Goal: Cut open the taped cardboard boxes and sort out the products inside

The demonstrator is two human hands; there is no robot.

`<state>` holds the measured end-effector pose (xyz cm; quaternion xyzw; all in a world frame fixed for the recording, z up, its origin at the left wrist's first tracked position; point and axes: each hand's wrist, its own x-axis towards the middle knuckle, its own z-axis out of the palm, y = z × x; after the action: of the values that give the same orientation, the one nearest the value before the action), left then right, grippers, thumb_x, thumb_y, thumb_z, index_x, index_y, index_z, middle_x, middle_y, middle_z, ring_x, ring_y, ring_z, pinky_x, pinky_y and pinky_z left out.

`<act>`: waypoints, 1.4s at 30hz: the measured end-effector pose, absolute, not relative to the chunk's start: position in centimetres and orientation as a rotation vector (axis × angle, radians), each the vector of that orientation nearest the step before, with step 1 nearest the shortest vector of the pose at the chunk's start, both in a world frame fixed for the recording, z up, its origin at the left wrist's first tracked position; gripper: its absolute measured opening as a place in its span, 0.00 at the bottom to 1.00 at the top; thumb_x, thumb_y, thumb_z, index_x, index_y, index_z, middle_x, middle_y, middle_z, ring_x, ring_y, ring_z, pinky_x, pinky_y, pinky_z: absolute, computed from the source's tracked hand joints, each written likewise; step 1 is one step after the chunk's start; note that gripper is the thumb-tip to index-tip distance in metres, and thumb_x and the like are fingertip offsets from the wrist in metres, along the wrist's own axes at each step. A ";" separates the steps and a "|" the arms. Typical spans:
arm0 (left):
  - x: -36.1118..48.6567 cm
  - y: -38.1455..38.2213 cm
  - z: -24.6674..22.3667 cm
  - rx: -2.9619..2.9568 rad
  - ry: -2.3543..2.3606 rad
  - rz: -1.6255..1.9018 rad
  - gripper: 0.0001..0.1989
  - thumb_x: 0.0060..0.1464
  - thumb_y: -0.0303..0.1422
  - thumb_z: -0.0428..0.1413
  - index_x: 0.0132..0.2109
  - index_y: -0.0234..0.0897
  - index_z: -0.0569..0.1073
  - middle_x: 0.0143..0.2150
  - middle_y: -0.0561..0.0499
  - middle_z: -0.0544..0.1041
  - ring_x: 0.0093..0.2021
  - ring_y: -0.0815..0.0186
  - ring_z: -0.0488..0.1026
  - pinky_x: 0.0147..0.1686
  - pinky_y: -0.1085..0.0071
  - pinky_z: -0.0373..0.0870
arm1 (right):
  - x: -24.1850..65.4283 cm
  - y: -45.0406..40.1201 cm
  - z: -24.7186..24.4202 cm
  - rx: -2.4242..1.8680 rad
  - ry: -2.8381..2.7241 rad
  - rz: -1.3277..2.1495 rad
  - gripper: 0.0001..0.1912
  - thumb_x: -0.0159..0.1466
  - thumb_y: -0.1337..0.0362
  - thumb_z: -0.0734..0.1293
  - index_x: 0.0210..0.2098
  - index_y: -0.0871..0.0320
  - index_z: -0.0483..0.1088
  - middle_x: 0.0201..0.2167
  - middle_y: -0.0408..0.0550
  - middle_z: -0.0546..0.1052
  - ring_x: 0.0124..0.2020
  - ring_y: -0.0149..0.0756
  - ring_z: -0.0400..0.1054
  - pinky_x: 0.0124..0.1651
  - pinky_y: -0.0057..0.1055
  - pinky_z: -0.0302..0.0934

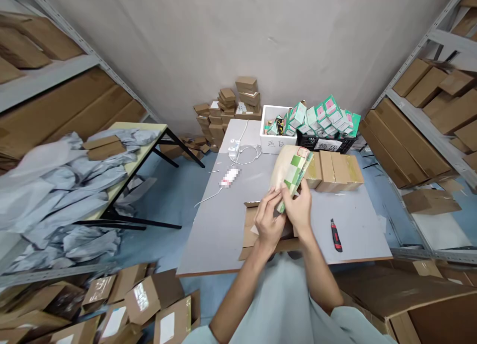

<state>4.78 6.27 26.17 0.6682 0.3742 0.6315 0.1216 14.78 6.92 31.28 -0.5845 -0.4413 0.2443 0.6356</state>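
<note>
My left hand [269, 216] and my right hand [298, 206] are both closed on the lower end of a cream-and-green checked packet [292, 170]. The packet is tilted, its far end pointing away from me, with a small red mark near the top. Whether it is a pouch or a flat box I cannot tell. Below my hands an opened cardboard box [249, 235] lies at the table's near edge, partly hidden by my hands and forearms. A red-and-black utility knife [336, 236] lies on the table to the right of my right hand.
Behind the packet stand several taped cardboard boxes [333, 170]. A white bin [274, 144] and a black crate [346, 144] hold green-and-white cartons. A white cable [246, 161] lies on the grey table [212, 230]. Grey bags cover a side table [151, 130]; stocked shelves flank both sides.
</note>
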 end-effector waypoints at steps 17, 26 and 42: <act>-0.1 8.6 27.5 0.837 0.792 1.094 0.31 0.56 0.57 0.76 0.51 0.33 0.87 0.53 0.37 0.90 0.54 0.49 0.88 0.53 0.59 0.87 | 20.0 7.3 29.4 -0.987 -0.919 1.169 0.38 0.60 0.35 0.83 0.58 0.53 0.81 0.56 0.55 0.89 0.57 0.56 0.86 0.61 0.52 0.82; 1.5 8.7 28.4 1.100 1.029 1.404 0.30 0.65 0.61 0.68 0.54 0.37 0.86 0.53 0.42 0.89 0.52 0.55 0.86 0.53 0.67 0.82 | 19.1 7.8 28.9 -1.375 -1.072 0.633 0.36 0.70 0.38 0.75 0.67 0.55 0.79 0.68 0.63 0.81 0.63 0.52 0.80 0.61 0.49 0.81; 1.2 8.1 29.1 1.624 1.153 1.401 0.24 0.69 0.46 0.69 0.66 0.45 0.85 0.70 0.42 0.83 0.72 0.48 0.79 0.77 0.47 0.72 | 19.3 7.5 29.1 -1.072 -0.974 0.929 0.28 0.69 0.38 0.76 0.56 0.53 0.78 0.56 0.54 0.88 0.55 0.51 0.85 0.60 0.48 0.81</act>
<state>1.17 8.12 29.15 0.6257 0.4445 0.5397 0.3461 19.30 7.46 29.06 -0.4722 -0.4292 0.4093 0.6521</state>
